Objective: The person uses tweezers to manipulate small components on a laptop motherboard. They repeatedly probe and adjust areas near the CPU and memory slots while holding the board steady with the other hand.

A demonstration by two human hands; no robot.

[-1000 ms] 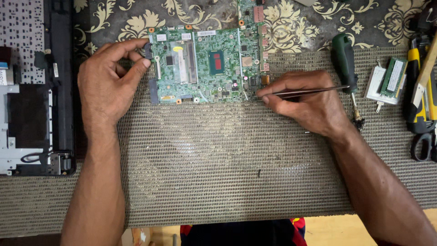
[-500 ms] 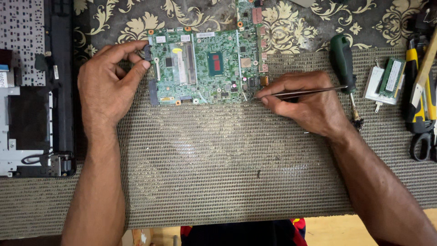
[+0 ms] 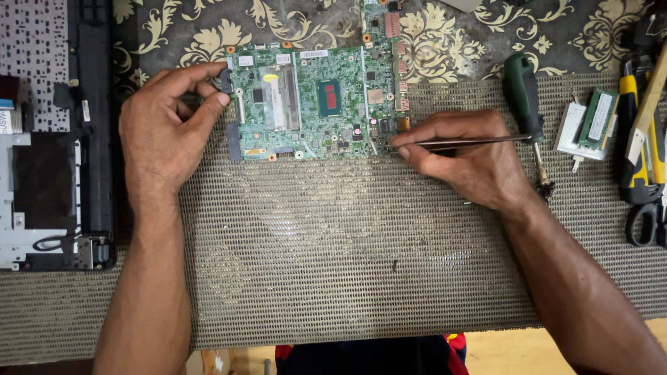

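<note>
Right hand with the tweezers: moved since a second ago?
No. The right hand and tweezers sit at the same spot by the green-handled screwdriver.

The tip of the tweezers (image 3: pixel 472 142) sits among parts too small to tell apart on the green circuit board (image 3: pixel 313 104), whose upper arm runs off the top edge, and the left hand (image 3: pixel 167 132) hides the board's left edge where the fingers pinch it. The right hand (image 3: pixel 472 160) covers the middle of the tweezers. The opened laptop chassis (image 3: pixel 48 132) is cut off at the left edge, the yellow-handled tools (image 3: pixel 643 132) at the right, and both forearms leave at the bottom.
</note>
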